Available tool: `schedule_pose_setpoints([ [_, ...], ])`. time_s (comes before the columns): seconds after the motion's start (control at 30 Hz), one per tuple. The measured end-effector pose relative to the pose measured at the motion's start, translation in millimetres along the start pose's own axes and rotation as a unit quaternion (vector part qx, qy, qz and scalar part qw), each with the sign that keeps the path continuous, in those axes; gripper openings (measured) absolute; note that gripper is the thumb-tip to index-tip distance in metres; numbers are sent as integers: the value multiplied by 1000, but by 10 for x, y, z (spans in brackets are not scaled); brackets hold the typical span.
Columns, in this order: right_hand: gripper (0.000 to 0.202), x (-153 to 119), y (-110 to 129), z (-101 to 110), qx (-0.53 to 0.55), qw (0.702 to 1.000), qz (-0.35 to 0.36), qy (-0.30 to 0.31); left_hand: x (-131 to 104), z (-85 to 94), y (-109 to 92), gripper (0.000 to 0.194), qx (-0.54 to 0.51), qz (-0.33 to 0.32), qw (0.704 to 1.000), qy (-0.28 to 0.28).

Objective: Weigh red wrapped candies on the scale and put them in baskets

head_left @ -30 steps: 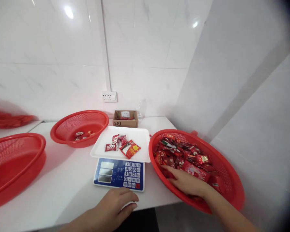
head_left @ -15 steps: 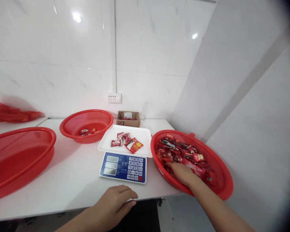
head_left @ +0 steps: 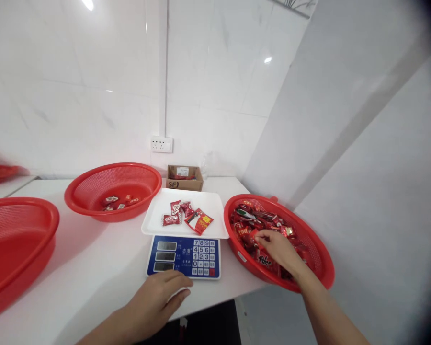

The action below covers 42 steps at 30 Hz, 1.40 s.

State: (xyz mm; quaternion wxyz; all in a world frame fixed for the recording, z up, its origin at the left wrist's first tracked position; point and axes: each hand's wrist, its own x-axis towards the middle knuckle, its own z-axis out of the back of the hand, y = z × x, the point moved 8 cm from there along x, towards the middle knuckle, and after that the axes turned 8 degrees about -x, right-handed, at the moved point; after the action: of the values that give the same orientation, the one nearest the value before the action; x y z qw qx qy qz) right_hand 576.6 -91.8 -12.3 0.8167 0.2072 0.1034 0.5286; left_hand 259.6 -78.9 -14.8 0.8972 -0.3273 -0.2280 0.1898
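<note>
The right hand [head_left: 278,249] is in over the right-hand red basket [head_left: 256,269], thumb and fingers pinched on a small red packet [head_left: 253,235]. That packet sits right at the fingertips, just above the heap of wrapped sweets [head_left: 265,258]. The left hand [head_left: 156,299], loosely curled around nothing, rests just before the scale [head_left: 183,256], whose white tray [head_left: 208,203] carries 4 packets [head_left: 187,209].
</note>
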Motion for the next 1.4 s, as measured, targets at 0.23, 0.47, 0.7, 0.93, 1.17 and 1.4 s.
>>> schedule_pose_setpoints([
  [0.23, 32, -110, 573, 29, 183, 980, 1, -73, 193, 229, 311, 20, -34, 51, 997, -38],
  [0.47, 21, -42, 1480, -508, 321, 942, 98, 8, 244, 367, 462, 19, -29, 54, 997, -53],
  [0.7, 33, 117, 1779, -684, 157, 966, 203, -37, 276, 559, 602, 18, 12, 51, 994, -99],
  [0.93, 33, 12, 1643, -803, -45, 961, 265, -58, 549, 544, 752, 32, 144, 12, 987, -69],
  [1.17, 37, 64, 1613, -931, -101, 963, 250, 18, 846, 330, 968, 42, 185, 49, 981, 37],
  [1.4, 34, 119, 1655, -823, -24, 960, 275, -47, 989, 431, 934, 39, 171, 59, 983, 41],
])
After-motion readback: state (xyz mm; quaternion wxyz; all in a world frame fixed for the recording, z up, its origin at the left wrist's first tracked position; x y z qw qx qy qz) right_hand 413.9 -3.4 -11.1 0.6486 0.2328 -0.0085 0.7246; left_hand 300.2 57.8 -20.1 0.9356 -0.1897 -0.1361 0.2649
